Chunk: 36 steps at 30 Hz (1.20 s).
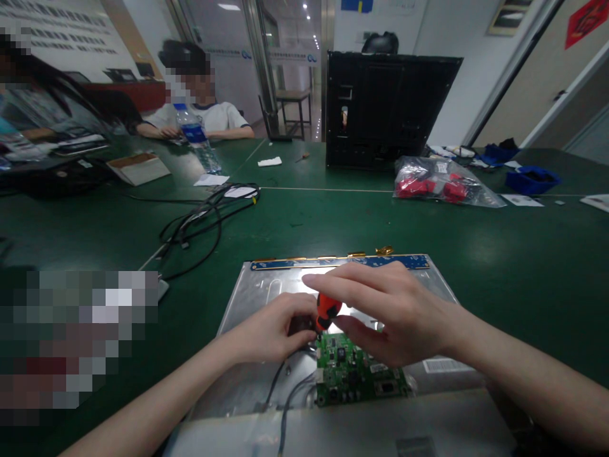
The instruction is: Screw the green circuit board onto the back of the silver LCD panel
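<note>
Screwdriver [328, 309] pinched by right hand [404, 304] at circuit board [340, 368] edge; left hand [269, 327] closure indiscernible; barcode-labelled metal panel [259, 289] flanked by tabletop [518, 273].

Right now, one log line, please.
left hand: by green circuit board | right hand: at red-and-black tool handle, grip unclear | board: on silver metal panel

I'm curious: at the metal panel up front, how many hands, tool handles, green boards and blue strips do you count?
Left hand and right hand: 2
Orange-and-black tool handle: 1
Green circuit board: 1
Blue strip: 1
Total: 5
</note>
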Available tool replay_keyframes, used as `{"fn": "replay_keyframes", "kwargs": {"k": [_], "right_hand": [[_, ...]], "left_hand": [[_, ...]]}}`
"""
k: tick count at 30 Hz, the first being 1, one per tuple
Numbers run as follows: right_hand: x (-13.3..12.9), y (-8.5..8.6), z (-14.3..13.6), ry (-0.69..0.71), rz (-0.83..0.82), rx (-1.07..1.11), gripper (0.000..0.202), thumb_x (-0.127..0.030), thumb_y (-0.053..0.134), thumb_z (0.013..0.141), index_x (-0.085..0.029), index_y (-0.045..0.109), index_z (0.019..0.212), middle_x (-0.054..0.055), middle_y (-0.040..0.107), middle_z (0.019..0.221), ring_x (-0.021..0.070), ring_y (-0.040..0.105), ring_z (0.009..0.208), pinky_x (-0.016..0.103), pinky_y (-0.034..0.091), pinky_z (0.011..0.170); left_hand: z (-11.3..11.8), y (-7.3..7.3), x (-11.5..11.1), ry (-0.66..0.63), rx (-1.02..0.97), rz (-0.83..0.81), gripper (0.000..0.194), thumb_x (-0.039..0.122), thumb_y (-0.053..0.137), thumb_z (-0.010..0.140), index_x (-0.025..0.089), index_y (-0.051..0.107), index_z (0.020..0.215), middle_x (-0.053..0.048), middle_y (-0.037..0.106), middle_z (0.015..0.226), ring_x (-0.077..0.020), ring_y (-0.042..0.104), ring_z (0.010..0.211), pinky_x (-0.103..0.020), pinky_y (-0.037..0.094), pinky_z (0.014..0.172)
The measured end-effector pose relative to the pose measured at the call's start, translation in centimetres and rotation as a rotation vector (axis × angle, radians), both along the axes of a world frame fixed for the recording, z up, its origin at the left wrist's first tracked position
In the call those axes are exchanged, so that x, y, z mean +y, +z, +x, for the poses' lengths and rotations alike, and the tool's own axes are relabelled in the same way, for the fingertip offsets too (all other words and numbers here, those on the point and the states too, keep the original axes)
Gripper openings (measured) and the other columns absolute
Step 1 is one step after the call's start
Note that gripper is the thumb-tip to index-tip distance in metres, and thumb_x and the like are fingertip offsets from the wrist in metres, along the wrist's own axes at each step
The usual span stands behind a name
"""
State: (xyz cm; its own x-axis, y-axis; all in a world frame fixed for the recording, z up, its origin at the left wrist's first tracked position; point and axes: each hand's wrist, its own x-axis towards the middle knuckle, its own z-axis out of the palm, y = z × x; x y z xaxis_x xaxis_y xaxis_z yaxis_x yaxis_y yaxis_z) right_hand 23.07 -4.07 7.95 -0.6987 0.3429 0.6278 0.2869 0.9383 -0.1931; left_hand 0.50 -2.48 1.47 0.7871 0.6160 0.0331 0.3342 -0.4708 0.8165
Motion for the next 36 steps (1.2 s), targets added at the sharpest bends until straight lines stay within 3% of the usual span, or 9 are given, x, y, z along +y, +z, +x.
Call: {"fn": "replay_keyframes", "kwargs": {"k": [7,11,15,22,27,33,36], "right_hand": [[0.12,-0.08,0.1,-0.029,-0.006,-0.021,0.033,-0.023,0.051,0.092,-0.016,0.051,0.124,0.005,0.063,0.103,0.0129,0.06,0.085,0.024,0.044,0.058],[0.27,-0.17,0.09,-0.048,0.036,-0.058,0.028,-0.028,0.055,0.093,-0.017,0.055,0.119,0.003,0.064,0.096,0.0121,0.059,0.077,0.024,0.042,0.056],[0.27,-0.09,0.12,-0.02,0.009,-0.034,0.034,-0.03,0.054,0.094,-0.016,0.053,0.125,0.005,0.066,0.106,0.0126,0.062,0.086,0.023,0.047,0.061],[0.0,-0.01,0.03,-0.002,0.024,0.004,0.037,-0.015,0.045,0.092,-0.01,0.049,0.129,0.01,0.064,0.12,0.0136,0.062,0.105,0.023,0.051,0.073],[0.02,-0.1,-0.03,-0.021,0.022,-0.007,0.032,-0.019,0.049,0.092,-0.013,0.051,0.124,0.008,0.064,0.112,0.0131,0.062,0.092,0.023,0.047,0.06],[0.09,-0.08,-0.03,-0.021,0.021,-0.037,0.024,-0.028,0.052,0.094,-0.018,0.057,0.115,0.002,0.062,0.093,0.0099,0.057,0.069,0.023,0.04,0.052],[0.11,-0.05,-0.01,-0.012,0.009,-0.037,0.025,-0.029,0.053,0.094,-0.018,0.057,0.116,0.003,0.064,0.095,0.01,0.059,0.073,0.023,0.042,0.054]], "left_hand": [[0.02,0.08,0.07,-0.027,0.003,0.018,0.015,0.01,0.053,0.079,0.015,0.062,0.09,0.0,0.061,0.079,-0.0128,0.053,0.063,-0.021,0.042,0.055],[0.0,-0.13,0.03,-0.027,0.007,0.03,0.015,0.01,0.052,0.08,0.015,0.062,0.09,-0.001,0.063,0.081,-0.0147,0.056,0.068,-0.023,0.044,0.059],[-0.07,-0.23,0.02,0.0,0.042,0.033,0.01,0.013,0.054,0.081,0.015,0.061,0.088,-0.002,0.064,0.082,-0.0171,0.058,0.074,-0.024,0.046,0.062],[0.01,0.2,0.19,0.003,0.022,0.061,0.008,0.014,0.058,0.078,0.016,0.061,0.086,-0.003,0.066,0.085,-0.0198,0.059,0.079,-0.029,0.049,0.071],[0.21,0.15,0.03,-0.009,0.018,0.015,0.013,0.013,0.053,0.08,0.015,0.06,0.09,-0.001,0.063,0.08,-0.0148,0.057,0.067,-0.022,0.045,0.057],[0.15,0.1,0.0,-0.006,0.005,0.026,0.014,0.015,0.053,0.081,0.015,0.062,0.091,-0.002,0.064,0.082,-0.0149,0.056,0.068,-0.023,0.045,0.06],[0.03,0.06,0.06,-0.001,0.013,0.029,0.015,0.016,0.055,0.081,0.015,0.062,0.094,-0.002,0.064,0.083,-0.0155,0.057,0.069,-0.024,0.045,0.06]]}}
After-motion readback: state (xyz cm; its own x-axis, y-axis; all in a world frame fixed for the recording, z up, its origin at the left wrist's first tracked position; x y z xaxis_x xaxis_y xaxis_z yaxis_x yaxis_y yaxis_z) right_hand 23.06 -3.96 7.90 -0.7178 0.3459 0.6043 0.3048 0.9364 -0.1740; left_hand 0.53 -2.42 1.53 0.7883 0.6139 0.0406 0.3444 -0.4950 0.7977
